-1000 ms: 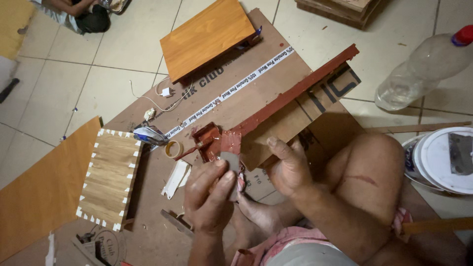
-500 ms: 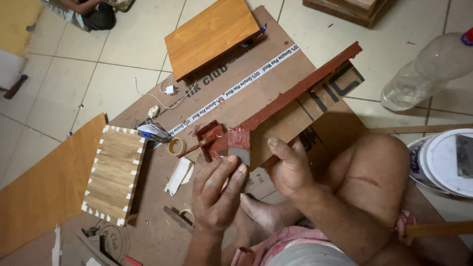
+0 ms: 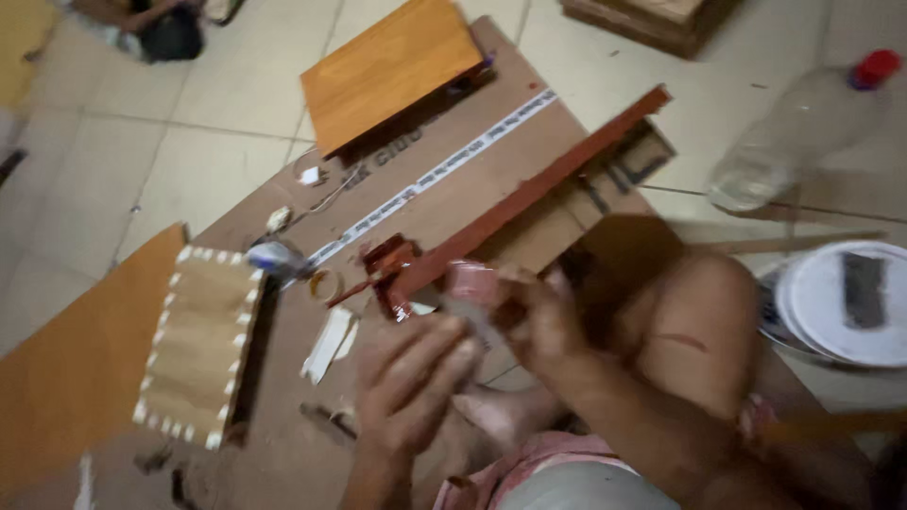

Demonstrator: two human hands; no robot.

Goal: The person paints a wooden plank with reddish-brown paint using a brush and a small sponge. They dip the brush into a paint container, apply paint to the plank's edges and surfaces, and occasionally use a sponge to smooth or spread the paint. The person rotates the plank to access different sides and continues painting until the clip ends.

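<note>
1. Pale floor tiles (image 3: 123, 179) lie all around, and a big brown cardboard sheet (image 3: 453, 203) is spread on them as my work mat.
2. I see my left hand (image 3: 411, 387) low in the middle. Its fingers curl up toward a small grey flat piece (image 3: 468, 316). The picture is blurry, so I cannot tell if they grip it or only touch it.
3. My right hand (image 3: 539, 326) sits just beside the left one. Its fingers look bent around the near end of a long red-brown wooden strip (image 3: 529, 194), but the blur hides how tight they are.
4. The strip runs up and to the right across the cardboard. Its low end meets a little red block (image 3: 387, 260).
5. I think the strip is stiff and light, and thin enough to snap if bent. It may be slippery if the red coat is wet. Holding it near the low end, by its edges, seems best.
6. Near my hands are a small roll of tape (image 3: 324, 283), a tan box with white edge bits (image 3: 200, 345), an orange board (image 3: 392, 66), a clear bottle (image 3: 794, 132) and a white tub lid (image 3: 846, 302).
</note>
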